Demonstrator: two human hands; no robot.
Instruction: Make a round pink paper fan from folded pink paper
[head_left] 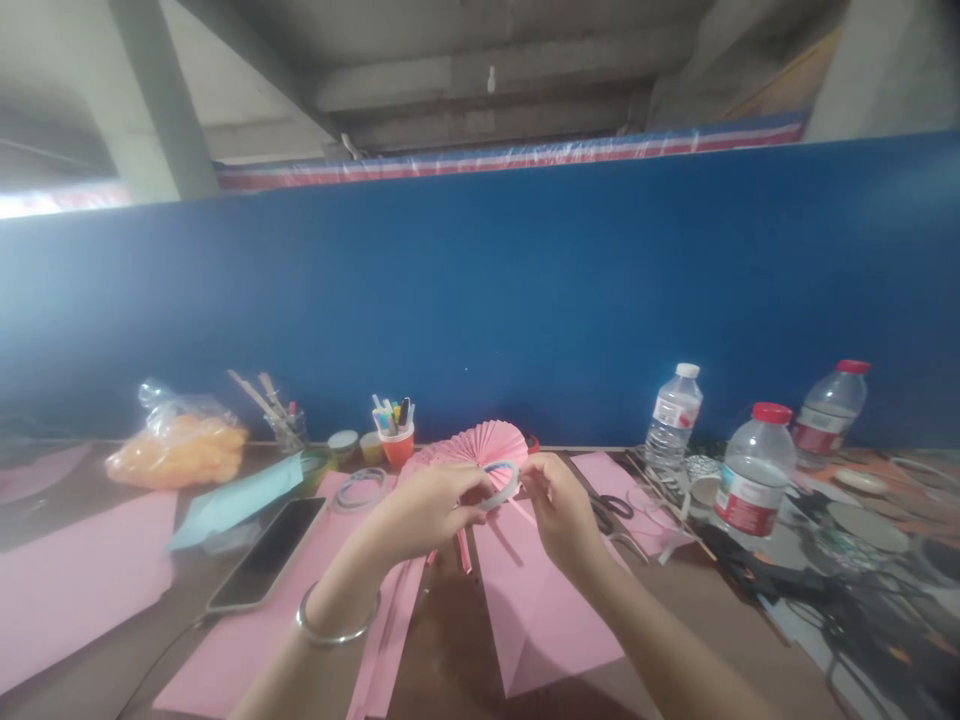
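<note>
My left hand (pixel 442 505) is closed on a roll of clear tape (pixel 504 490), gripping its left side. At the roll's right edge, my right hand (pixel 559 505) has its thumb and fingers pinched together; whatever lies between them is too small to make out. Behind both hands stands a pleated pink paper fan (pixel 487 443), partly covered by the roll and the left hand. A sheet of pink paper (pixel 551 610) lies flat on the table below the hands. Black-handled scissors (pixel 611 510) rest just right of my right hand.
On the left are a phone (pixel 270 555), another tape roll (pixel 360 490), a pen cup (pixel 397 445) and a bag of orange material (pixel 180 450). Water bottles (pixel 754 480) and clutter stand on the right. A blue partition (pixel 480 300) closes off the back.
</note>
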